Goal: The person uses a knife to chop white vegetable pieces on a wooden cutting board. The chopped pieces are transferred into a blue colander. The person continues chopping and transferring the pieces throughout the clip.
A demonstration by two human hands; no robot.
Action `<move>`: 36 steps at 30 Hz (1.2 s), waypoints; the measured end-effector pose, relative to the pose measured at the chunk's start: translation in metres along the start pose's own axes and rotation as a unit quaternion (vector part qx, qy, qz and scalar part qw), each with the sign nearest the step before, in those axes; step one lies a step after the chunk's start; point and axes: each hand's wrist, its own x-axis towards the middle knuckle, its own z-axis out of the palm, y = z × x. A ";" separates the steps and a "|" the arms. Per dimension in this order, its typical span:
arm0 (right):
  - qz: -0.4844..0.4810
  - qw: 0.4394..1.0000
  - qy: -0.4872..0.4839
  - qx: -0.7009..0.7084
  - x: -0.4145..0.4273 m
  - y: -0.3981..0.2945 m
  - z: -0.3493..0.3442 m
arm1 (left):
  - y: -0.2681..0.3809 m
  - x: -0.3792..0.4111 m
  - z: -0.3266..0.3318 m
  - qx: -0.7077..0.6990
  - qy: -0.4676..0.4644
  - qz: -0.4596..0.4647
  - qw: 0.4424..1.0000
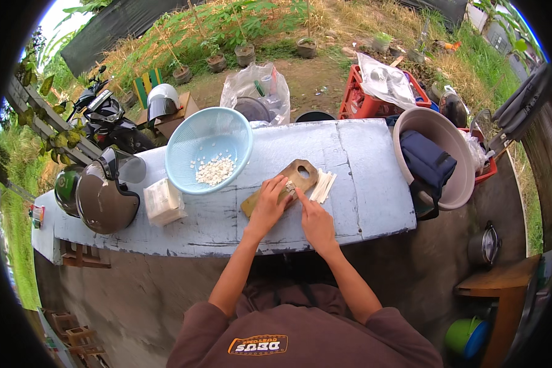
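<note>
A wooden cutting board (pixel 305 171) with a hole at its far end lies slantwise on the pale blue tabletop. My left hand (pixel 269 202) rests over it, thumb and fingertips around a few small pale cut pieces (pixel 290 187). From the right, my right hand (pixel 318 224) reaches in with its index fingertip at those pieces; whether its curled fingers hold a tool is hidden. Beside the board lies a bundle of pale, narrow strips (pixel 323 186). Behind and left of my hands, a light blue plastic strainer basin (pixel 184 138) contains many small white squares (pixel 215 170).
A plastic-wrapped white block (pixel 163 202) and two helmets (pixel 108 198) occupy the table's left. A beige tub (pixel 457 184) holding a dark blue bag (pixel 425 156) stands at its right end. Beyond are a red crate (pixel 349 94), a clear plastic bag (pixel 257 92) and a motorcycle (pixel 110 112).
</note>
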 end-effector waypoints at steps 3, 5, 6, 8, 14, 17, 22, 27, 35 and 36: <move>0.001 1.000 0.006 0.010 -0.001 0.001 0.001 | -0.005 0.014 0.000 -0.017 -0.024 0.017 0.999; 0.000 1.000 0.012 0.020 -0.001 0.001 0.001 | -0.007 0.020 0.003 -0.029 -0.029 0.019 0.999; 0.006 1.000 0.010 0.023 -0.001 0.000 -0.001 | -0.009 0.022 0.007 -0.034 -0.027 0.017 0.999; 0.018 0.999 0.007 0.028 -0.001 -0.004 -0.006 | -0.014 0.023 0.015 -0.034 -0.017 0.018 0.999; 0.025 0.996 0.039 0.076 -0.001 0.002 -0.004 | -0.003 0.019 0.021 -0.027 0.049 0.050 0.997; 0.008 0.985 0.104 0.134 -0.002 0.016 0.001 | 0.002 0.021 0.019 -0.002 0.060 0.062 0.996; 0.062 0.992 0.097 0.054 -0.008 0.036 -0.038 | -0.005 0.016 0.018 -0.093 0.008 -0.025 0.995; -0.023 0.966 0.231 0.113 -0.011 0.084 -0.034 | -0.002 0.020 0.015 -0.138 -0.003 -0.056 0.989; 0.086 0.988 0.128 0.011 -0.015 0.060 -0.042 | -0.001 0.028 0.027 0.016 0.021 0.037 0.999; 0.091 0.988 0.124 0.002 -0.015 0.059 -0.043 | -0.001 0.030 0.028 0.000 -0.004 0.019 1.000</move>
